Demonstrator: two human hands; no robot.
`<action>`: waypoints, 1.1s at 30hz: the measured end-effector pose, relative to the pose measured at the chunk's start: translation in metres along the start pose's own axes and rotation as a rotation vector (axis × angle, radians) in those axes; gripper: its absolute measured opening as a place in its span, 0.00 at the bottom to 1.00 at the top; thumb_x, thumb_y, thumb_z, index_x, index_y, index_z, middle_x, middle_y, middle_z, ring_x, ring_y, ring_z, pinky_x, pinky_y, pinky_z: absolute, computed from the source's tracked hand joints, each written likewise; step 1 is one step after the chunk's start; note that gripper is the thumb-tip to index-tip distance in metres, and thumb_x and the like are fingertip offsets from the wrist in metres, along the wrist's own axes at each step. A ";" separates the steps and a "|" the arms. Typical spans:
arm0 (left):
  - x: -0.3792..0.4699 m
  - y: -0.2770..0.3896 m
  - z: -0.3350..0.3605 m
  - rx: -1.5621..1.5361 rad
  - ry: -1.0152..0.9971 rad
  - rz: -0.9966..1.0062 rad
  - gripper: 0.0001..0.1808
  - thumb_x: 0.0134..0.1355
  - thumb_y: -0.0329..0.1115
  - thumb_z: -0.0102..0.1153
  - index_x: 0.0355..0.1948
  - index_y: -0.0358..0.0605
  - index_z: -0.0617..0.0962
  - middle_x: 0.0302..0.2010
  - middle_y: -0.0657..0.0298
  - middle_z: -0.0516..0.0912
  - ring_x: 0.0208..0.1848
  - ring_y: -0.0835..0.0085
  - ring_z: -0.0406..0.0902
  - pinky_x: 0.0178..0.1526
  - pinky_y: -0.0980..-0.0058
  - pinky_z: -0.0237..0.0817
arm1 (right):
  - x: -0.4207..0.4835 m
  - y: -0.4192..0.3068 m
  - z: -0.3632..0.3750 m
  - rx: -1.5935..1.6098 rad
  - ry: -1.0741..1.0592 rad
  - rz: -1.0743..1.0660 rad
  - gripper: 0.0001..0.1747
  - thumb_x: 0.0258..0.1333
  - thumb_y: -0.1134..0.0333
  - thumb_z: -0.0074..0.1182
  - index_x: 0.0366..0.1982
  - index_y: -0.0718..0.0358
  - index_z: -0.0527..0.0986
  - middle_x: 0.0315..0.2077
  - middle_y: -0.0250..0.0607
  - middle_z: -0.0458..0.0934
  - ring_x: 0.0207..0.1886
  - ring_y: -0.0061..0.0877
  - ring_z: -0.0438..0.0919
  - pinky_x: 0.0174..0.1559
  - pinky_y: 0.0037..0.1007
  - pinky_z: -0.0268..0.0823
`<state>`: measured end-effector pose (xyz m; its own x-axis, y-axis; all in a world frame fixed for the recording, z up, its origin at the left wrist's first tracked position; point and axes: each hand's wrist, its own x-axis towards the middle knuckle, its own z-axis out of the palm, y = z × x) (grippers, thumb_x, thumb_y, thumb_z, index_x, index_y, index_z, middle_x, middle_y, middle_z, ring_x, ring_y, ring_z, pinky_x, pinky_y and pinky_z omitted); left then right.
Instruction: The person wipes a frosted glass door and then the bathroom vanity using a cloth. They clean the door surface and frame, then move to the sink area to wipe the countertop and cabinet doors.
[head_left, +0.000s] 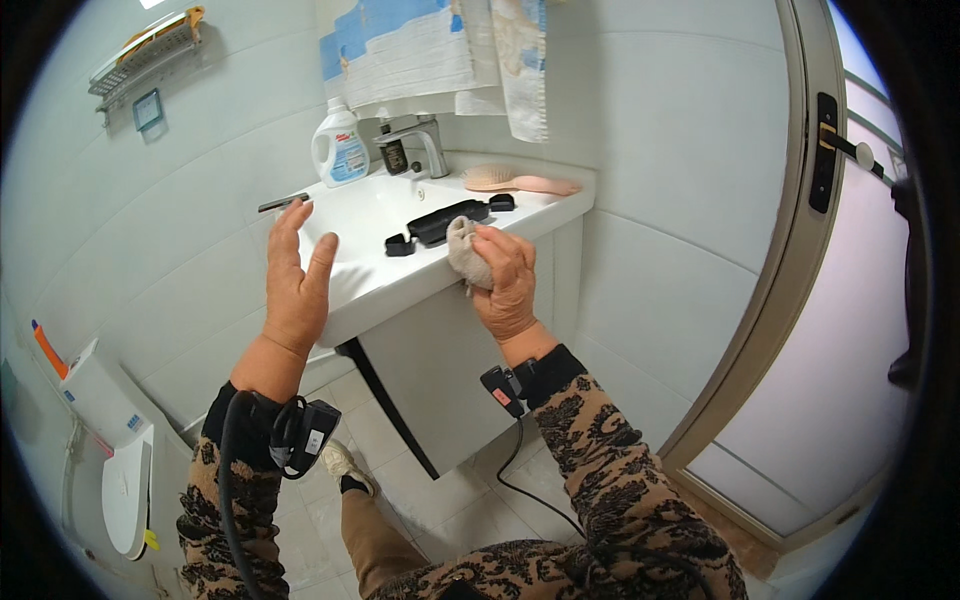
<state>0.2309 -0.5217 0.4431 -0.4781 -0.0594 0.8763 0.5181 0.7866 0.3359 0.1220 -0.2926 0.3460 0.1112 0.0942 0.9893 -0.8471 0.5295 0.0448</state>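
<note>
My right hand (508, 281) grips a bunched beige cloth (466, 253) at the front edge of the white washbasin counter (405, 289). Just beyond the cloth, a long black plastic piece (448, 222) lies along the front rim of the basin. A small black block-like part (400, 245) sits at its left end, and a similar black part (502, 202) at its right end. My left hand (296, 281) is raised over the left side of the basin, fingers spread, holding nothing. Each wrist carries a small black device with a cable.
A chrome faucet (427, 142), a white detergent bottle (341, 146), a dark bottle (393, 150) and a pink hairbrush (517, 182) stand or lie around the basin. Towels (420, 60) hang above. A toilet (127, 487) is at lower left; a door frame (765, 300) is at right.
</note>
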 end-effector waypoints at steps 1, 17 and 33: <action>0.003 0.000 0.005 -0.051 0.004 0.000 0.26 0.68 0.44 0.53 0.63 0.41 0.70 0.66 0.50 0.68 0.68 0.56 0.64 0.69 0.60 0.52 | -0.001 0.016 -0.005 -0.020 0.009 0.001 0.34 0.37 0.82 0.60 0.52 0.53 0.72 0.54 0.35 0.76 0.53 0.37 0.73 0.58 0.37 0.62; -0.001 -0.004 0.000 0.092 -0.140 -0.039 0.22 0.64 0.44 0.57 0.55 0.42 0.76 0.65 0.53 0.70 0.69 0.56 0.63 0.70 0.62 0.53 | 0.061 0.179 -0.072 -0.546 0.107 0.089 0.25 0.44 0.78 0.55 0.49 0.57 0.74 0.50 0.39 0.76 0.54 0.42 0.71 0.57 0.41 0.64; -0.009 0.005 -0.005 0.079 -0.062 -0.020 0.14 0.60 0.36 0.59 0.45 0.42 0.79 0.59 0.55 0.76 0.62 0.58 0.71 0.62 0.60 0.62 | 0.004 0.176 -0.051 -0.637 0.133 0.249 0.25 0.46 0.79 0.54 0.51 0.65 0.72 0.48 0.45 0.76 0.51 0.45 0.72 0.56 0.44 0.64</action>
<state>0.2411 -0.5205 0.4387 -0.5319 -0.0394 0.8459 0.4514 0.8320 0.3225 -0.0005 -0.1557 0.3509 0.0509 0.3580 0.9323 -0.3903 0.8664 -0.3114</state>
